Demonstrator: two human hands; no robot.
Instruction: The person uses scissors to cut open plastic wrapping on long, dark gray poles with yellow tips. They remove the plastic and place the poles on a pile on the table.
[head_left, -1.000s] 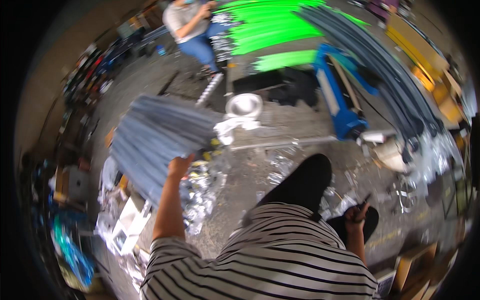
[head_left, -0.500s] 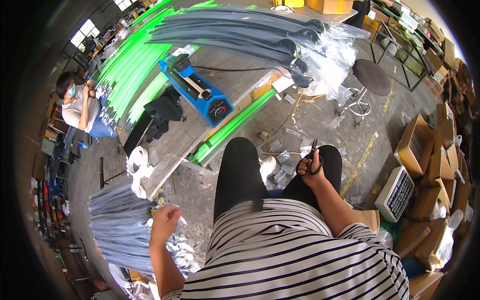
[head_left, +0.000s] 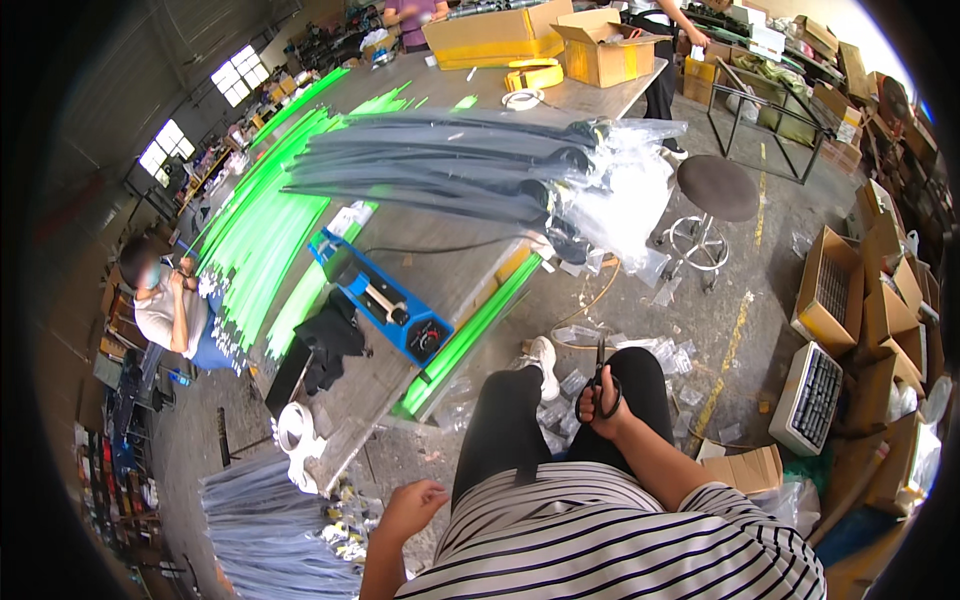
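head: scissors (head_left: 600, 366) held; laden table (head_left: 430, 272), floor (head_left: 690, 312) seemingly concrete

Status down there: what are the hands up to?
Right hand holding black scissors. Left hand looks empty, near grey bundle. Blue machine on table.

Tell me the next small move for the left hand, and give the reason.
Probably shift the left hand sideways toward the grey bundle at lower left: the hand looks empty and that bundle lies near it in the view, while the right hand has the black scissors.
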